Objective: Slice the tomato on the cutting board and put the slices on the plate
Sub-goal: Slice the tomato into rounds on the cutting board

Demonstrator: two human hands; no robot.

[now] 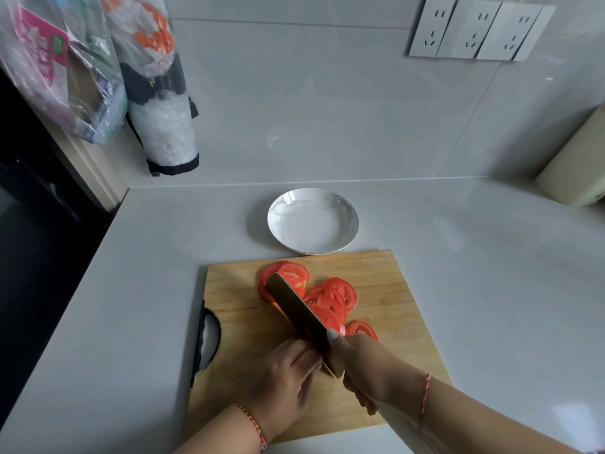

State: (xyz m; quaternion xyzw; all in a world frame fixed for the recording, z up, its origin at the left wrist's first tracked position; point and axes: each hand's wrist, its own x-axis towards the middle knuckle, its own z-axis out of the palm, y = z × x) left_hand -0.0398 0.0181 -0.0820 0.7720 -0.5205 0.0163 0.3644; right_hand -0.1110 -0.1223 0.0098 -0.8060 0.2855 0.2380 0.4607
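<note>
Tomato slices (327,301), thin red rounds, lie fanned mid-way on the pale wooden cutting board (386,290), right hand (363,365) in closed grip on the broad steel cleaver (299,311) angled seemingly to scoop them, left hand (284,378) loosely curled, holding nothing, alongside, marbled white plate (312,221) bare just beyond on the grey worktop (491,257).

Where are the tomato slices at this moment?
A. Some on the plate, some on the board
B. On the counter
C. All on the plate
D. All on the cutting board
D: the slices all lie on the cutting board; the plate holds nothing.
</note>
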